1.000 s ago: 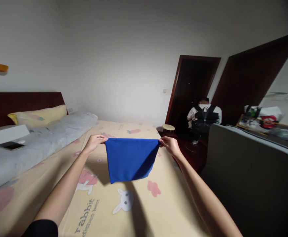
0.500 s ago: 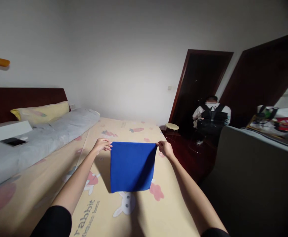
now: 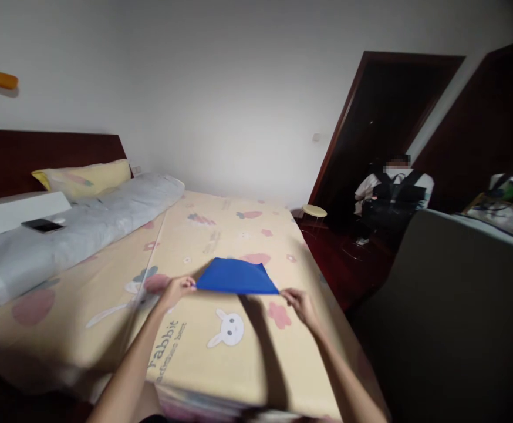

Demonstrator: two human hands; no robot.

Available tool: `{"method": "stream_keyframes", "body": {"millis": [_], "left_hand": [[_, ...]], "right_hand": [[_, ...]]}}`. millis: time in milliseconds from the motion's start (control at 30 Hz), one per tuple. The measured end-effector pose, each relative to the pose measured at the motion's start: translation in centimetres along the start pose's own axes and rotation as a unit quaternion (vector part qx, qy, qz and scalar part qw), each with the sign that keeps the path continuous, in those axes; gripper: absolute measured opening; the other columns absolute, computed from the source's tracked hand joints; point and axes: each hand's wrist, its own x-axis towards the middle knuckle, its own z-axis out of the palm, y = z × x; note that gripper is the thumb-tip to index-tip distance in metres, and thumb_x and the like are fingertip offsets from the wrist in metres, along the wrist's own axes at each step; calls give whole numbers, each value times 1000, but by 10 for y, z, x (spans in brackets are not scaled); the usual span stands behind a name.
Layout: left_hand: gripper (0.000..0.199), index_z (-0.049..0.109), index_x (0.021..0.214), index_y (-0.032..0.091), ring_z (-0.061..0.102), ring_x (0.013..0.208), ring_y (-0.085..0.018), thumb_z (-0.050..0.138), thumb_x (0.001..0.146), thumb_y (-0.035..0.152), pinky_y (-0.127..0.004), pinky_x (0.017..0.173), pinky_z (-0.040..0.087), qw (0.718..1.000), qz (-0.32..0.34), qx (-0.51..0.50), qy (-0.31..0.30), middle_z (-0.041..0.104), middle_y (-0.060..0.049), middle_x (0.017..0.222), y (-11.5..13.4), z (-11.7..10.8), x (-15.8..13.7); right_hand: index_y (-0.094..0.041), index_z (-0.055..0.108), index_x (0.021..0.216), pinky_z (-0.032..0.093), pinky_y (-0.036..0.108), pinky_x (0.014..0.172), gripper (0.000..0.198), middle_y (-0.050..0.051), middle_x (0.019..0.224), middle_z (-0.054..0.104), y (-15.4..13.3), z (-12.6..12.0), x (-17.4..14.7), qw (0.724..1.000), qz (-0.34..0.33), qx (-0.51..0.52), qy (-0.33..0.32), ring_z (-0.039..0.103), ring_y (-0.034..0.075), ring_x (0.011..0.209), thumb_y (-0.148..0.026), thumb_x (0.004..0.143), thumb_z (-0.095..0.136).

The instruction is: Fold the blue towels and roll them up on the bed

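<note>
A plain blue cloth (image 3: 236, 277) is stretched between my two hands above the bed. My left hand (image 3: 178, 292) pinches its near left corner, and my right hand (image 3: 299, 304) pinches the near right corner. The near edge is pulled taut, while the rest of the cloth spreads away from me toward the far side of the bed. Beneath it lies a yellow bedsheet (image 3: 247, 364) printed with rabbits, carrots and flowers. Whether the far edge of the cloth touches the sheet, I cannot tell.
Along the left of the bed run a grey rolled quilt (image 3: 120, 205), a phone (image 3: 43, 225) and a yellow pillow (image 3: 84, 181). A round stool (image 3: 314, 211) stands beyond the bed. A seated person (image 3: 395, 191) is at the right, behind a dark panel (image 3: 454, 317).
The cloth has gone from hanging upright to lying nearly flat, its free edge now farther from me. Both hands have come lower, and the head view has shifted.
</note>
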Motion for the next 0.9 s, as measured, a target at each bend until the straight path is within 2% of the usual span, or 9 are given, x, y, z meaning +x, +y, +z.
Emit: {"method": "stream_keyframes", "body": {"millis": [67, 167, 300, 500, 633, 700, 800, 867, 900], "left_hand": [[33, 62, 60, 22, 59, 60, -18, 78, 52, 50, -30, 62, 44, 998, -24, 48, -20, 61, 3, 54, -38, 22, -41], [25, 62, 57, 22, 57, 61, -16, 75, 57, 44, -29, 63, 43, 990, -40, 126, -43, 59, 4, 56, -82, 44, -88], [12, 66, 67, 24, 60, 75, -18, 67, 68, 36, -30, 72, 45, 973, -36, 220, -63, 65, 0, 74, -111, 47, -117], [10, 69, 76, 27, 60, 89, -21, 59, 77, 28, -33, 84, 43, 944, -20, 310, -111, 68, -2, 87, -118, 34, -126], [7, 69, 68, 26, 61, 77, -17, 62, 72, 25, -30, 77, 43, 925, -29, 340, -166, 66, 2, 74, -118, 22, -133], [5, 68, 65, 26, 61, 78, -18, 64, 69, 25, -31, 80, 42, 917, -34, 353, -182, 66, 3, 72, -113, 20, -135], [10, 71, 78, 29, 60, 100, -24, 66, 71, 33, -40, 96, 37, 913, -15, 370, -171, 69, 0, 95, -101, 38, -137], [28, 69, 106, 32, 56, 113, -27, 57, 82, 42, -43, 101, 35, 915, 22, 378, -140, 67, -4, 118, -94, 67, -139], [39, 61, 123, 33, 53, 120, -27, 48, 87, 44, -43, 103, 35, 915, 47, 381, -126, 63, -6, 129, -93, 86, -141]], "right_hand": [[-19, 68, 57, 43, 29, 48, 65, 2, 51, 62, 26, 29, -48, 999, 22, -4, -23, 55, 19, 49, -80, 71, 48], [-21, 67, 57, 44, 31, 50, 63, 3, 54, 65, 57, 61, -107, 998, 51, -18, -32, 58, 22, 52, -76, 76, 44], [-23, 67, 62, 46, 35, 62, 56, 5, 63, 69, 84, 77, -146, 996, 69, -49, -25, 62, 25, 64, -67, 83, 40], [-26, 66, 63, 43, 37, 68, 48, 4, 67, 68, 103, 78, -165, 994, 58, -83, -47, 60, 25, 69, -61, 86, 44], [-27, 68, 61, 45, 36, 68, 47, 3, 67, 69, 111, 74, -183, 989, 39, -97, -104, 62, 24, 68, -61, 86, 45], [-28, 71, 67, 47, 36, 68, 45, 4, 72, 71, 112, 71, -191, 986, 32, -109, -123, 64, 24, 71, -60, 86, 46], [-32, 75, 84, 52, 38, 75, 40, 7, 88, 73, 105, 74, -194, 988, 31, -134, -71, 67, 26, 83, -58, 88, 46], [-35, 73, 101, 54, 40, 82, 37, 7, 102, 73, 92, 88, -187, 989, 6, -144, -39, 68, 26, 93, -52, 91, 42], [-37, 69, 112, 54, 40, 86, 36, 5, 110, 72, 84, 100, -183, 988, -16, -146, -40, 67, 25, 99, -48, 93, 40]]}}
